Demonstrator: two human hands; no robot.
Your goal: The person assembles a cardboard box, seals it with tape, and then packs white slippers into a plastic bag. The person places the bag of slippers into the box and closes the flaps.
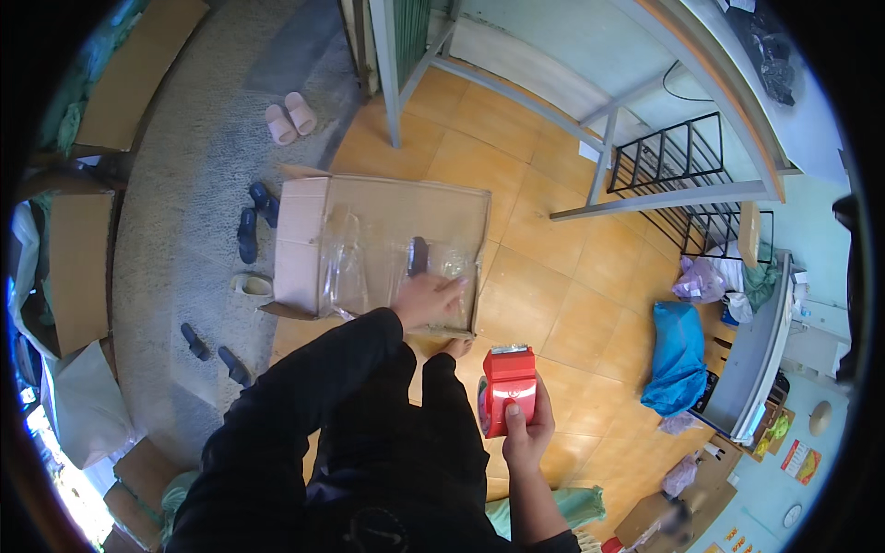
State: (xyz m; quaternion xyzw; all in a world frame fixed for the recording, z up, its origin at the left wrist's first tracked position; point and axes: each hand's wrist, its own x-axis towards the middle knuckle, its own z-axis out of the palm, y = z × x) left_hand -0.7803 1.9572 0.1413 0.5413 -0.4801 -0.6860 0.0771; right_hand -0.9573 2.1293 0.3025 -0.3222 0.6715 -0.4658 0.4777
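A red tape dispenser (pixel 509 392) with a toothed metal edge is in my right hand (pixel 527 426), raised above the tiles, with the thumb across its side. My left hand (pixel 429 300) reaches over the cardboard box (pixel 387 198), near its right side, fingers stretched out. Whether the fingertips touch the box I cannot tell. Shiny clear plastic (pixel 346 263) lies across the cardboard, and a dark oblong shape shows just beyond my left hand. The box's left flap (pixel 300 247) is folded outward. One bare foot (pixel 456 347) shows beside the near edge of the box.
Pink slippers (pixel 291 118) and several dark sandals (pixel 247 235) lie on the grey ground to the left. A metal-legged table (pixel 664 198) stands at the far right, with a black wire rack (pixel 668 157) under it. A blue bag (pixel 673 359) rests on the right.
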